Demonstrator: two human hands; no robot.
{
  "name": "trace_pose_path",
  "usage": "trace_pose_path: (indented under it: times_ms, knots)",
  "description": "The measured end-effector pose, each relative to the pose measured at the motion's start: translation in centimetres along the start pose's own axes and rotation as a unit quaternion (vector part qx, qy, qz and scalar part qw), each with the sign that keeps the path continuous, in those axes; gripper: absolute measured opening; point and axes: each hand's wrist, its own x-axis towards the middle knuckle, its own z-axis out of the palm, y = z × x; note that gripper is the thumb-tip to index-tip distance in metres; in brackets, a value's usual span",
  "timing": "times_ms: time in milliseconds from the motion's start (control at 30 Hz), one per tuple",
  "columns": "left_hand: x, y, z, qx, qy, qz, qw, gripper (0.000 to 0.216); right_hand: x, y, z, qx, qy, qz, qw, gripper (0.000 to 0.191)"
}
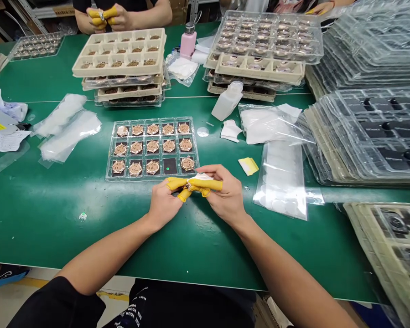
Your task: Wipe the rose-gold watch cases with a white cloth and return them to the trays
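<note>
Close to the near edge of a clear tray [109,171], my two hands meet, with yellow finger cots on their fingertips. My left hand [165,202] is closed, pinching what looks like a watch case [189,185], mostly hidden by the fingers. A white cloth [202,176] is held in my closed right hand [228,196], pressed against the same small piece. Several rose-gold watch cases [153,146] lie back up in the tray's pockets. One front-row pocket [169,166] shows only its dark bottom and a green dot.
Stacked trays of watch parts [119,68] stand at the back, beside a pink bottle [188,42]. A white bottle [227,101], a yellow-white pad [248,166] and plastic bags [282,182] lie right. Tall tray stacks [372,132] border the right side. A co-worker's hands [105,17] are opposite.
</note>
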Motion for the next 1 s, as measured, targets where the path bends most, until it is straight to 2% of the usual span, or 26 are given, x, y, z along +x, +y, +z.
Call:
trace_pose_path:
  times_ms: [100,267,400,500,600,700,767,833,933,1000]
  knots:
    - [0.1,0.3,-0.2,0.028,-0.009,-0.005,1.0,0.017,0.1,-0.2,-0.4,-0.05,-0.068,-0.051,0.995,0.038]
    - [0.2,0.4,-0.1,0.039,-0.007,0.004,0.999,0.018,0.3,-0.4,-0.7,-0.077,-0.029,-0.033,0.996,0.033]
    - [0.0,0.3,-0.2,0.085,-0.019,0.042,0.995,0.017,0.1,-0.5,-0.5,-0.124,-0.045,-0.118,0.984,0.041]
    - [0.0,0.3,-0.4,0.118,-0.022,0.066,0.991,0.018,0.0,-0.6,-0.4,-0.149,-0.067,-0.183,0.969,0.038]
    - [0.0,0.4,-0.4,0.115,-0.02,0.043,0.992,0.021,0.0,-0.8,-0.6,-0.247,-0.058,-0.223,0.941,0.032]
    - [0.0,0.4,-0.1,0.06,-0.03,-0.021,0.998,0.026,0.0,-1.2,-1.1,-0.339,-0.023,-0.196,0.92,0.033]
    - [-0.1,0.3,0.1,-0.006,-0.028,-0.074,0.997,0.022,0.1,-1.3,-1.4,-0.328,0.015,-0.159,0.931,0.035]
    - [-0.1,0.1,0.2,-0.072,-0.017,-0.112,0.991,0.018,0.2,-1.1,-1.5,-0.257,0.032,-0.129,0.957,0.041]
    - [-0.1,-0.1,0.2,-0.11,-0.011,-0.123,0.986,0.019,0.3,-0.4,-1.1,-0.144,-0.002,-0.107,0.984,0.047]
    - [-0.1,-0.1,0.0,-0.068,-0.014,-0.107,0.992,0.025,0.1,-0.2,-0.5,-0.117,-0.029,-0.11,0.987,0.049]
